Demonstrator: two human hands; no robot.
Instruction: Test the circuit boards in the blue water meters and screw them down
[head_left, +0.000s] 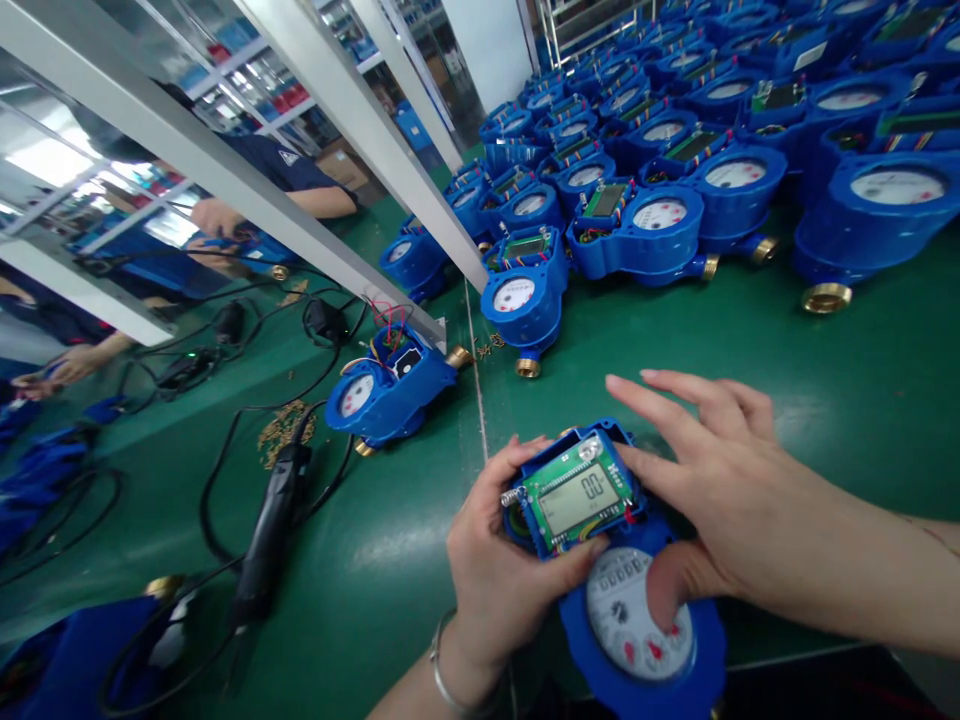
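A blue water meter (619, 610) is tilted toward me at the front edge of the green table. Its upper housing has no cover, and a green circuit board (559, 475) with a lit display (581, 500) reading about 0.0 shows there. My left hand (499, 555) is wrapped round the housing's left side, thumb across the front below the board. My right hand (739, 500) lies over the meter's right side. Its thumb rests on the round white dial, one finger touches the housing edge, and the other fingers are spread in the air.
Rows of blue meters (667, 215) crowd the back right. An opened meter (390, 385) with loose wires lies left of centre. A black corded screwdriver (270, 530) and small brass screws (285, 430) lie at left. Metal posts (375, 140) divide the table; co-workers' hands (217, 225) work beyond.
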